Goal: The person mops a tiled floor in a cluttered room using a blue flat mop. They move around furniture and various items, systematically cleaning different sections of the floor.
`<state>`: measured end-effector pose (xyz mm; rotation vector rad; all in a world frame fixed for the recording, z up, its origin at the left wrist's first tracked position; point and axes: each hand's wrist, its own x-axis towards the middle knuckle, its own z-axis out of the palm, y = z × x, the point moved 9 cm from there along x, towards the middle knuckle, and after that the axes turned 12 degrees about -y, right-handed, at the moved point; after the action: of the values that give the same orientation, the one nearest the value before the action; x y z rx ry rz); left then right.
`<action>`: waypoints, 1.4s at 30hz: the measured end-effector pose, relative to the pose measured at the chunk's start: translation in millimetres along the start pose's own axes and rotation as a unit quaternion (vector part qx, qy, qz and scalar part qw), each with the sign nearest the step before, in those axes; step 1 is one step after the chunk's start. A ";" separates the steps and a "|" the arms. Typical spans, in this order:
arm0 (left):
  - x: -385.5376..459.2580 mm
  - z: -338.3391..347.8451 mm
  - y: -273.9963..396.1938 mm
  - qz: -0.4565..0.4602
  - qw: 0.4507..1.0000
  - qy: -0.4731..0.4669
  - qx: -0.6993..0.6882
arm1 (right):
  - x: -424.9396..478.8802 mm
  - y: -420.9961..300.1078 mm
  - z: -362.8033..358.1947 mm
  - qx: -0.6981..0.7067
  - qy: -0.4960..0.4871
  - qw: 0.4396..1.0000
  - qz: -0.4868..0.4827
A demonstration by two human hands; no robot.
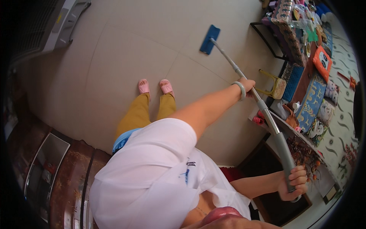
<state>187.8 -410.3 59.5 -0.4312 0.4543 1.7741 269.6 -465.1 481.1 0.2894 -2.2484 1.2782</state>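
A flat mop is held slantwise across the right half of the view. Its blue rectangular head (210,39) rests on the tiled floor, and its telescopic metal pole (270,120) runs down to a grey grip (283,150). My left hand (246,86), with a pale bangle at the wrist, reaches across my body and is closed around the middle of the pole. At the upper end, my right hand (293,183) wraps the end of the grey grip. My feet in pink slippers (166,86) stand on the floor, left of the pole.
Right of the pole stand a small stool (278,88) with yellow legs and a wooden sofa with a blue patterned cover (311,100) and cushions. A cluttered, cloth-covered table (286,34) is at upper right. A grey slatted appliance (54,28) stands upper left; dark wooden furniture (68,171) is lower left.
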 end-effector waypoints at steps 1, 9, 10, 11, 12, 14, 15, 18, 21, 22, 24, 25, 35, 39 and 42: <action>-14.4 -1.9 8.9 0.017 1.000 0.000 -0.020 | 5.9 0.3 -9.8 0.024 0.003 1.000 -0.001; -134.1 -69.2 83.4 0.138 0.984 0.028 -0.107 | 71.0 29.9 17.7 0.283 -0.052 0.958 -0.009; -148.9 -86.4 93.8 0.160 0.981 0.032 -0.108 | 77.2 32.4 39.4 0.303 -0.047 0.952 -0.001; -162.1 -105.1 104.0 0.180 0.977 0.044 -0.106 | 79.9 34.4 57.6 0.326 -0.046 0.944 -0.001; -176.7 -124.8 114.4 0.203 0.972 0.056 -0.103 | 80.7 36.6 78.4 0.360 -0.076 0.930 -0.021; -205.4 -159.0 129.6 0.222 0.966 0.043 -0.121 | 72.5 35.4 122.2 0.378 -0.070 0.923 -0.022; -228.5 -172.2 136.0 0.227 0.964 0.084 -0.109 | 63.6 36.1 140.4 0.391 -0.067 0.918 -0.024; -279.2 -228.0 146.7 0.243 0.959 0.113 -0.091 | 16.5 39.2 186.8 0.419 -0.025 0.908 -0.008; -300.9 -274.5 134.4 0.191 0.962 0.173 -0.087 | -27.9 35.2 198.1 0.409 -0.031 0.912 0.011; -300.7 -286.1 132.4 0.184 0.961 0.186 -0.087 | -39.0 30.1 195.8 0.394 -0.035 0.918 0.019; -296.0 -303.4 118.5 0.172 0.959 0.203 -0.099 | -59.8 19.4 186.6 0.382 -0.037 0.923 0.024; -290.1 -297.6 111.0 0.176 0.965 0.169 -0.094 | -70.5 11.0 178.9 0.384 -0.036 0.922 0.020; -199.0 -105.4 -157.1 -0.053 0.991 0.004 -0.121 | -222.4 -129.3 -56.0 0.139 0.141 0.979 0.043; -165.6 -38.5 -264.6 -0.137 0.987 -0.038 -0.082 | -280.1 -197.3 -108.8 -0.001 0.242 0.970 0.029; -130.6 -24.2 -321.4 -0.164 0.983 -0.037 -0.077 | -286.5 -208.4 -101.2 -0.040 0.189 0.981 0.018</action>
<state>531.9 -456.9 80.2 -0.5154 0.1808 1.5022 633.3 -510.8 518.9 -0.0252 -1.9779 1.1465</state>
